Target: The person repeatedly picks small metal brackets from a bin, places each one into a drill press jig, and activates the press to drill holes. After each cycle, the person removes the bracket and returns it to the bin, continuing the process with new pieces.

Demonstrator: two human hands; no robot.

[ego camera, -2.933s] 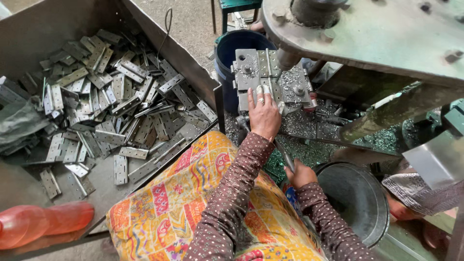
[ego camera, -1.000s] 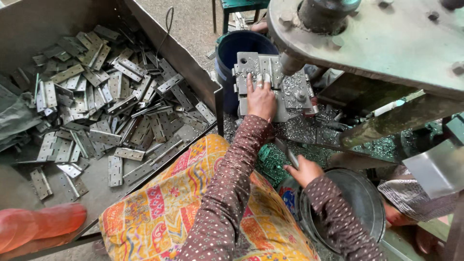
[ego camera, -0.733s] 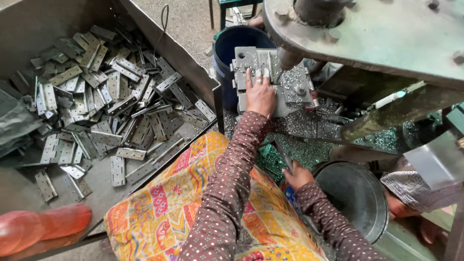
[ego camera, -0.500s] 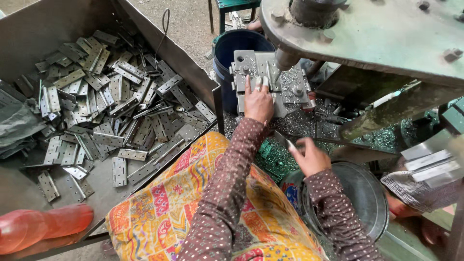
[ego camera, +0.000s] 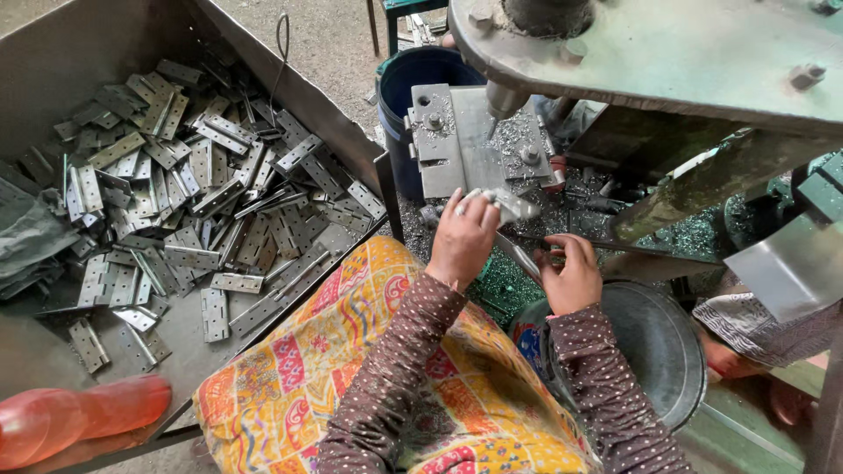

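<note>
At the far left a metal bin [ego camera: 53,53] holds a loose heap of flat hinge plates [ego camera: 189,202], lying at every angle; a red plastic bottle [ego camera: 79,421] lies at the bin's near corner; between bin and press the person's lap is covered by a yellow patterned cloth [ego camera: 351,386]. The left hand [ego camera: 463,237] reaches forward to the near edge of the press die block [ego camera: 470,140]; its fingers curl down over a single hinge plate [ego camera: 514,206], pinning it flat against the block. That plate projects to the right from under the fingertips, its long axis running roughly left to right, just on the near side of the punch [ego camera: 502,101] that hangs above the block. The right hand [ego camera: 572,274] sits lower and nearer the body, well short of the die; it is half-closed around a thin metal strip [ego camera: 520,256] that slants up and leftward toward the left hand. The left hand is therefore the nearer one to the plate and punch; a dark round pan [ego camera: 659,351] lies at right.
</note>
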